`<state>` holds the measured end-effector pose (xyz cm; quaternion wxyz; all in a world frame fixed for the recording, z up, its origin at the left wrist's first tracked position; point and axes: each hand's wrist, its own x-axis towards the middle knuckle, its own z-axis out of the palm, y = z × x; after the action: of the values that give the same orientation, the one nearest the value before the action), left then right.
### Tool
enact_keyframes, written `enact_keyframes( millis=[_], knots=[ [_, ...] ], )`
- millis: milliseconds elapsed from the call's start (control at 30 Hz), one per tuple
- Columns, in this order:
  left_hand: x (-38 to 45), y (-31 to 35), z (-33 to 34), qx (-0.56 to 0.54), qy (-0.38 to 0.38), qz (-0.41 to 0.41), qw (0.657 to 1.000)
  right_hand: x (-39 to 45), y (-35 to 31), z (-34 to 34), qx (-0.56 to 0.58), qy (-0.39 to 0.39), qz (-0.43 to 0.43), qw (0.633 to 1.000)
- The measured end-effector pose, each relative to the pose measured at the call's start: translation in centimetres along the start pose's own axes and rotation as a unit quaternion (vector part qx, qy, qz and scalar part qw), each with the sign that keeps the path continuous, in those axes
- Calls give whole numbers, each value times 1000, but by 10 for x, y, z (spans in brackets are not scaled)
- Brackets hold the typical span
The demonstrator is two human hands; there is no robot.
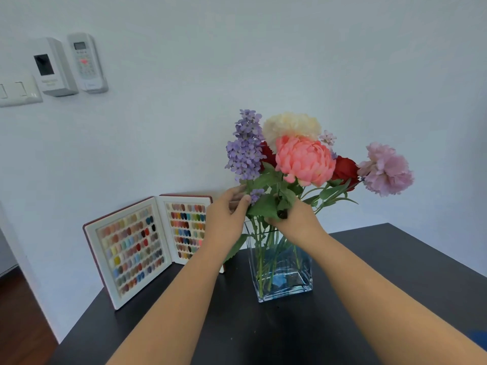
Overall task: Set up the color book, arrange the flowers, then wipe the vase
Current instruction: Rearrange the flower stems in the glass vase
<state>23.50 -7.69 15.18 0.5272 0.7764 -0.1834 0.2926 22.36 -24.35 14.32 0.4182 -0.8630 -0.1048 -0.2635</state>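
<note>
A square glass vase (300, 272) stands on the black table (382, 264) and holds several artificial flowers: a purple lilac spike (245, 146), a cream bloom (291, 125), a pink peony (304, 160), red roses (345, 169) and a mauve bloom (386, 168). My left hand (226, 219) pinches the lilac's stem just above the vase rim. My right hand (297, 219) grips the green stems and leaves beside it. The color book (137, 246) stands open and upright at the left, against the wall, its right page partly hidden by my left hand.
On the white wall at upper left hang a remote control in a holder (85, 61), a white box with a dark window (48, 67) and a light switch (18, 90). A blue object (478, 338) shows at the table's right edge. Wooden floor lies at lower left.
</note>
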Motion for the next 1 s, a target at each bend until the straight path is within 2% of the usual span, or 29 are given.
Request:
enact_keyframes(
  millis=[67,167,267,367,467,567,667,733,833,1000],
  knots=[
    [-9,3,0,-4,36,28,999,-9,4,-2,39,9,-10,999],
    [-26,13,2,29,115,142,983,-15,6,-6,183,8,8,983],
    [-41,21,14,61,86,207,973,-9,2,-11,304,11,16,952],
    [-41,20,24,105,39,180,977,-2,-3,-17,306,15,-9,952],
    [-35,18,28,157,44,163,973,-1,-5,-19,297,21,-16,955],
    [-30,18,31,200,48,176,963,-3,-6,-19,316,-7,-28,948],
    [-23,17,26,183,75,180,964,-4,-5,-23,326,-23,-27,945],
    [-18,17,23,174,67,170,968,-4,-3,-26,333,-21,-18,943],
    [-18,22,21,136,43,143,979,-3,2,-27,310,5,-7,951],
    [-20,24,25,151,7,131,980,1,3,-24,281,66,21,957]
  ],
)
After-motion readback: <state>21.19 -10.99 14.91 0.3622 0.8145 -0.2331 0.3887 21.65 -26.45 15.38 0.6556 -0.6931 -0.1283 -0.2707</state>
